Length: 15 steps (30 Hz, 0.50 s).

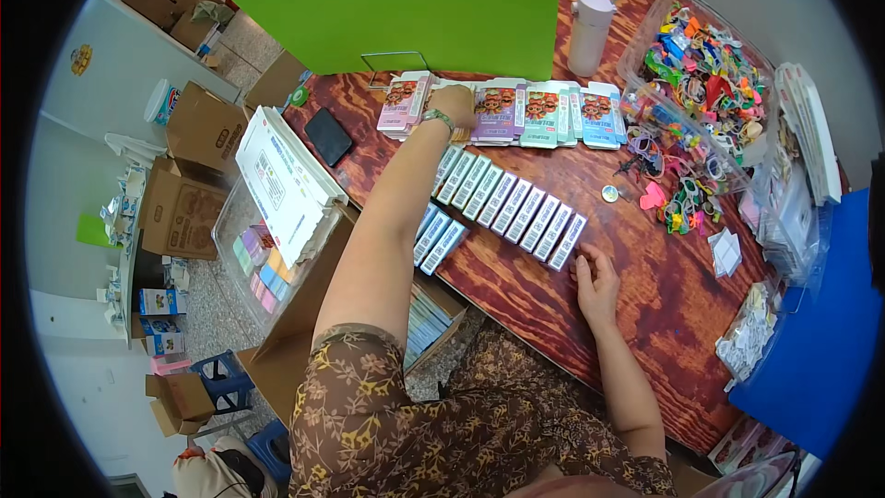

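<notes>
My left hand (454,105), with a band at the wrist, reaches to the back of the table. It rests on a row of flat folded cartons, over a pale stack between the pink cartons (402,101) and the purple cartons (496,112). Its fingers are hidden from view. Green cartons (544,114) and blue cartons (601,116) continue the row rightward. My right hand (597,288) lies beside the right end of a row of small filled boxes (512,206), open, fingers loosely bent and holding nothing. A shorter row of similar boxes (441,242) stands below my left forearm.
A white bottle (590,35) stands at the back. Clear bins of colourful small plastic pieces (705,74) fill the right side. A phone (328,136) lies at left, near a stack of white sheets (286,184). An open carton (429,323) holds more boxes below the table edge.
</notes>
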Tool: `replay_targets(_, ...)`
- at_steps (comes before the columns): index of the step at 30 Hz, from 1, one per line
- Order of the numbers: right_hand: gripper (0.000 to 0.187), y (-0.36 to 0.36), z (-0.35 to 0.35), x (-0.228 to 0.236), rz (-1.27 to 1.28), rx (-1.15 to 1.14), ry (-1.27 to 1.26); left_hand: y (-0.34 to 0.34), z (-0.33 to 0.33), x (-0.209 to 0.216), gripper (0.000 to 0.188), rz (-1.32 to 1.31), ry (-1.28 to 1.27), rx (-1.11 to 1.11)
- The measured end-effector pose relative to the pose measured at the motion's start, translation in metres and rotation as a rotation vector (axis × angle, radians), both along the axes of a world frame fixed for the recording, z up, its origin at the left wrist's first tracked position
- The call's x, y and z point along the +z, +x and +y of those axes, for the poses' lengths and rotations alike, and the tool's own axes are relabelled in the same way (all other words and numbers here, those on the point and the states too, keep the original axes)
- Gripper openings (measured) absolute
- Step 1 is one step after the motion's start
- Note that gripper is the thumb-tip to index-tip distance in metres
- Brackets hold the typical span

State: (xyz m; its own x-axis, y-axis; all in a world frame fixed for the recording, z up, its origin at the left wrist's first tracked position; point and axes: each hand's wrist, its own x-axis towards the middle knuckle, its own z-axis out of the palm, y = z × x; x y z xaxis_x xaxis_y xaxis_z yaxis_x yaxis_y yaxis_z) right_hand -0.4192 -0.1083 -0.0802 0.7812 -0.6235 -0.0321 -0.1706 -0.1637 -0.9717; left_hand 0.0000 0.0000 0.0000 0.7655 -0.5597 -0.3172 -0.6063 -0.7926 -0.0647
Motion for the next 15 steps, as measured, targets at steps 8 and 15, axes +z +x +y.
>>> replay_targets(8, 0.027, 0.002, 0.001, 0.005, 0.010, 0.031, 0.018, -0.009, -0.011, -0.011, 0.061, -0.068, -0.066, 0.067)
replay_targets(15, 0.024, 0.004, 0.002, -0.002, -0.064, -0.011, -0.009, -0.012, -0.007, -0.009, 0.056, -0.088, -0.137, 0.047)
